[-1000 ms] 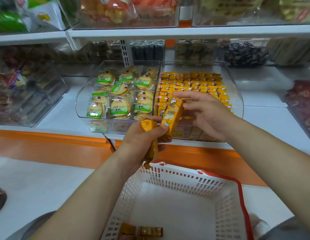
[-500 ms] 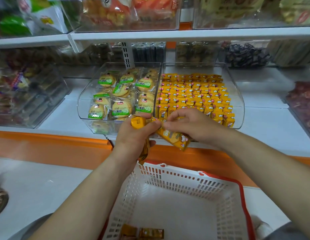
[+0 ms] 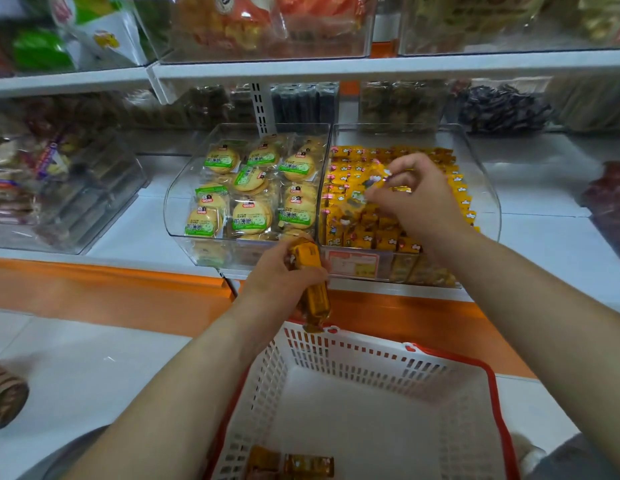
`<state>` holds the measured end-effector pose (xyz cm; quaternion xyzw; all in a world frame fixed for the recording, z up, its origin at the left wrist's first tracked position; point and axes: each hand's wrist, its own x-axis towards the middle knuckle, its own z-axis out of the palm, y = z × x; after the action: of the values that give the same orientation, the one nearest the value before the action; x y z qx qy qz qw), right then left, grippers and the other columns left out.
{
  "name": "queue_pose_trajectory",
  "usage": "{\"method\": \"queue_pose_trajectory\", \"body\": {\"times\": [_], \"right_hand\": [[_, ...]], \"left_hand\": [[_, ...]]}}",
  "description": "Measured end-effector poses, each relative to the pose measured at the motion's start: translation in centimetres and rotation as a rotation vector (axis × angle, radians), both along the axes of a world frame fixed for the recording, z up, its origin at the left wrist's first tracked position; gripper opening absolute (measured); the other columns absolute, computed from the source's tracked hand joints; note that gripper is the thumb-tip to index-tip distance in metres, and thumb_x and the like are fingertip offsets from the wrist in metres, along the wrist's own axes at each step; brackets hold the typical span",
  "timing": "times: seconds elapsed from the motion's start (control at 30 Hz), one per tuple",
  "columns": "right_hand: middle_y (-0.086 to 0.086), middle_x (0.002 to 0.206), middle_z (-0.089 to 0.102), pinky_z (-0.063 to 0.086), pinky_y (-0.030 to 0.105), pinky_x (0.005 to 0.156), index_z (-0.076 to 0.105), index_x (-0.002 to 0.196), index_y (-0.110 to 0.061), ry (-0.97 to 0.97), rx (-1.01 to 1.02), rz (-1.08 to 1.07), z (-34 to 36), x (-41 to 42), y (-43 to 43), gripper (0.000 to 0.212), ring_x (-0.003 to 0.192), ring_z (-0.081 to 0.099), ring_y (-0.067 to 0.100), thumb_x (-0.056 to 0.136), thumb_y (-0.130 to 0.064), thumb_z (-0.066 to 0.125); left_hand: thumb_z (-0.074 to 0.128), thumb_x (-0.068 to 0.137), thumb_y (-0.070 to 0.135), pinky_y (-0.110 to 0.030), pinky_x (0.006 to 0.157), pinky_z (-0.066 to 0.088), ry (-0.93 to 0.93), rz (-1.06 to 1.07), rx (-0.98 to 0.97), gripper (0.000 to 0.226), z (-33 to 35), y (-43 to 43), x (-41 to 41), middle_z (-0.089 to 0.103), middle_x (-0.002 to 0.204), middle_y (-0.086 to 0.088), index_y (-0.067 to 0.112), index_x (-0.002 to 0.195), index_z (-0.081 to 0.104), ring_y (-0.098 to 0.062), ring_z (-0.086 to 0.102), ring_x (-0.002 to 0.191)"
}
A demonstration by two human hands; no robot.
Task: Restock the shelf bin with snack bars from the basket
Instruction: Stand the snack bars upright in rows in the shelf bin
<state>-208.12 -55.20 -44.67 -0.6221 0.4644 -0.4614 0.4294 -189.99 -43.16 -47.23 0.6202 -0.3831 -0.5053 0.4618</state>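
Observation:
My left hand (image 3: 284, 275) grips a bundle of yellow snack bars (image 3: 310, 282) in front of the shelf edge, above the white basket (image 3: 353, 355). My right hand (image 3: 416, 199) reaches into the clear shelf bin (image 3: 488, 209) and pinches one yellow snack bar (image 3: 365, 187), blurred by motion, over the rows of yellow bars (image 3: 374, 237) stacked there. Two more wrapped bars (image 3: 294, 464) lie at the near bottom of the basket.
A second clear bin (image 3: 176, 216) left of the target holds round green-labelled biscuit packs. Other clear bins of snacks stand at the far left and right, and an upper shelf (image 3: 370, 65) hangs above. The basket has a red rim.
My right hand has carried one bar from in front of the shelf edge up and back into the bin. My left hand stayed low with its bundle.

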Motion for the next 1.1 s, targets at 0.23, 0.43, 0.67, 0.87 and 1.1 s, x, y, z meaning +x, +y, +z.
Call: {"method": "queue_pose_trajectory", "body": {"times": [0.23,0.43,0.67,0.87,1.1], "right_hand": [[-0.012,0.096,0.059,0.052,0.032,0.067,0.058,0.114,-0.033,0.692,-0.448,0.190,-1.4,1.3,0.1,0.033,0.084,0.058,0.012,0.086,-0.022,0.070],[-0.008,0.106,0.067,0.057,0.040,0.076,0.064,0.115,-0.033,0.989,-0.395,0.259,-2.2,1.4,-0.1,0.023,0.096,0.060,0.016,0.092,-0.035,0.061],[-0.012,0.125,0.066,0.054,0.039,0.087,0.070,0.116,-0.034,1.031,-0.283,0.309,-1.9,1.1,0.1,0.027,0.111,0.060,0.015,0.096,-0.043,0.055],[-0.004,0.127,0.058,0.047,0.039,0.094,0.064,0.124,-0.034,1.066,-0.311,0.278,-1.5,0.4,0.6,0.033,0.120,0.051,0.020,0.095,-0.048,0.054],[-0.013,0.099,0.067,0.054,0.024,0.072,0.064,0.119,-0.034,0.352,-0.039,0.365,-0.4,1.3,3.6,0.022,0.083,0.067,0.005,0.098,-0.038,0.058]], "left_hand": [[0.069,0.095,0.011,-0.061,0.090,0.058,-0.051,0.033,0.008,0.005,-0.2,0.2,0.2,0.079,0.094,-0.009,0.013,0.097,0.072,-0.030,0.076,0.095],[0.073,0.093,0.018,-0.051,0.078,0.063,-0.105,0.051,-0.028,0.016,-0.3,0.4,0.8,0.078,0.091,-0.002,0.031,0.084,0.072,-0.028,0.077,0.091],[0.071,0.095,0.025,-0.046,0.075,0.063,-0.095,0.066,-0.034,0.010,0.0,0.5,0.8,0.076,0.102,-0.005,0.032,0.099,0.066,-0.029,0.074,0.096],[0.074,0.093,0.020,-0.047,0.077,0.065,-0.133,0.027,0.008,0.017,0.1,0.7,0.4,0.076,0.099,-0.006,0.018,0.108,0.066,-0.026,0.076,0.087],[0.082,0.084,0.018,-0.034,0.079,0.064,-0.199,-0.093,-0.069,0.031,-0.1,0.4,-0.2,0.076,0.101,0.003,0.027,0.111,0.070,-0.016,0.075,0.090]]}}
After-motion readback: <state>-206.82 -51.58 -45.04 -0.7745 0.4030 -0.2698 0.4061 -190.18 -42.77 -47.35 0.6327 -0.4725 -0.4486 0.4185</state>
